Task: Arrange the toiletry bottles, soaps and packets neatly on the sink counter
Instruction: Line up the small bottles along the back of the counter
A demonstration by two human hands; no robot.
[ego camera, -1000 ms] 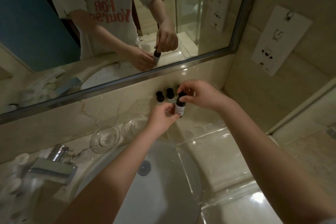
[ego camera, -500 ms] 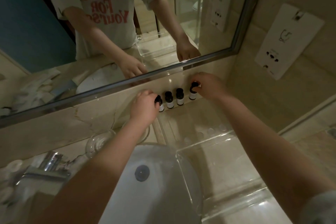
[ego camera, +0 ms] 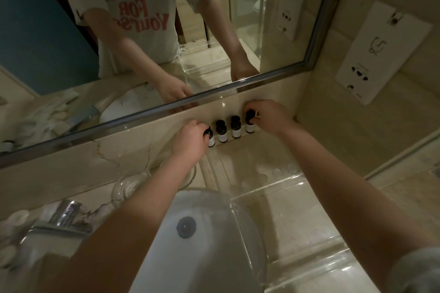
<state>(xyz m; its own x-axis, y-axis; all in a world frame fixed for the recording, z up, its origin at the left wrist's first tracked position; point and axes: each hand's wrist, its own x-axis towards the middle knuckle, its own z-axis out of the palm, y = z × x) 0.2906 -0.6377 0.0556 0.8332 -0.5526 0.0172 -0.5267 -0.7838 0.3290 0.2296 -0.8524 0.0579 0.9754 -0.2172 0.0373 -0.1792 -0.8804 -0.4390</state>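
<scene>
From the head view, your left hand (ego camera: 190, 138) pinches the cap of the leftmost bottle (ego camera: 210, 138), and your right hand (ego camera: 269, 115) grips the cap of the rightmost bottle (ego camera: 250, 121). Between them stand two middle bottles (ego camera: 228, 127), all four in a row against the backsplash under the mirror (ego camera: 273, 73). They stand close together, so pushing either end inward could tip a neighbour, and the sink basin (ego camera: 209, 257) lies just below.

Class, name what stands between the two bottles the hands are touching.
Two more bottles stand upright between the left hand's bottle and the right hand's bottle, seen in the head view.
</scene>
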